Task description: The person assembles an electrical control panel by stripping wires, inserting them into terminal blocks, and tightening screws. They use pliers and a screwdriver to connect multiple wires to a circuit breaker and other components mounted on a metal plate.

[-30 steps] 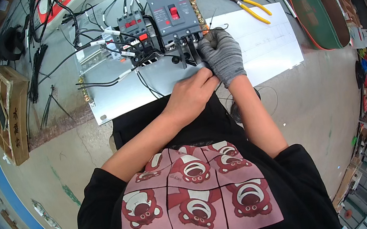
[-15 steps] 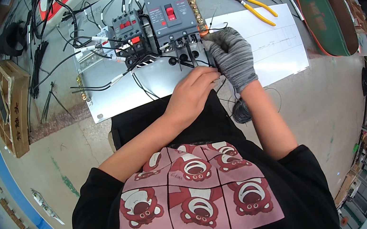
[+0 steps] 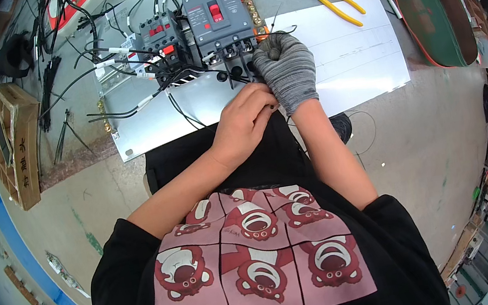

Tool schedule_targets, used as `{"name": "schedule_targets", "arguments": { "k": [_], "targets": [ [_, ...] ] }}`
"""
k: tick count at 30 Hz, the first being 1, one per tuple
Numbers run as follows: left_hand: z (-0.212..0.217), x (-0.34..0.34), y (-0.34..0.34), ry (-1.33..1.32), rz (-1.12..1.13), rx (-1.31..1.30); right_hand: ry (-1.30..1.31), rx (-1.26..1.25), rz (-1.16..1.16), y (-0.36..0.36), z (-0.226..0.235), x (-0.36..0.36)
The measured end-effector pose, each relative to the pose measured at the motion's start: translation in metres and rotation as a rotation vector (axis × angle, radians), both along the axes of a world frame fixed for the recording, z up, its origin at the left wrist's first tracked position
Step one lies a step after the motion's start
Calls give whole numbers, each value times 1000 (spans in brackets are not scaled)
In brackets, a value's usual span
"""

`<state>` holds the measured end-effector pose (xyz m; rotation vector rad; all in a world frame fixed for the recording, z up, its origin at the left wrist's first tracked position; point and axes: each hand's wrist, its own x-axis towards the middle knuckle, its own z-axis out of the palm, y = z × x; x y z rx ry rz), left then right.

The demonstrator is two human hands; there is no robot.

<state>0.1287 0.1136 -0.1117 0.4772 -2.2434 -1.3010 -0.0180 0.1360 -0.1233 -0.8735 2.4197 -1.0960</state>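
My bare left hand (image 3: pixel 239 122) is closed just below the circuit breaker (image 3: pixel 216 15), its fingers curled at the lower ends of the black wires (image 3: pixel 245 66). What lies between those fingertips is hidden. Beside it, my right hand (image 3: pixel 288 69), in a grey knitted glove, pinches a thin black wire (image 3: pixel 286 30), whose free end sticks out above the glove. The breaker is grey with a red switch. Left of it a contactor (image 3: pixel 164 36) with red parts sits on the silver mounting plate (image 3: pixel 154 131), and several black wires with white sleeves run out leftward.
Yellow-handled pliers (image 3: pixel 332 4) lie at the top of a white paper sheet (image 3: pixel 364 63). Further right stands a green pouch (image 3: pixel 426 12). A wooden box (image 3: pixel 19 146) and bundled black cable ties (image 3: pixel 51 93) are at left. A black wire coil (image 3: pixel 342 127) shows beside my right forearm.
Both hands have shifted slightly left in the picture, along with the plate. My left fingers are curled tighter. The wire coil now shows on the other side of my right forearm.
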Motion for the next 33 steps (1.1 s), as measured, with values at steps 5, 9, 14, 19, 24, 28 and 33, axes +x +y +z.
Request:
{"name": "schedule_targets", "arguments": {
  "k": [5, 9, 14, 19, 24, 28, 33],
  "targets": [
    [-2, 1, -1, 24, -13, -83, 109, -101, -37, 9, -6, 7],
    [-3, 5, -1, 6, -35, -137, 319, 14, 61, 13, 8, 12],
    [-2, 8, -2, 6, -42, -116, 75, 20, -10, 7, 6, 13],
    [-2, 6, -1, 17, -25, -103, 76, 49, -38, 0, 3, 8],
    [-3, 6, -1, -2, -15, -104, 137, 58, -34, -1, 2, 10],
    [-2, 6, -1, 12, 21, -67, 124, -55, -50, -1, -6, 9],
    [3, 0, 1, 39, 73, 48, 100, -170, -13, 8, -9, -2]
  ]
}}
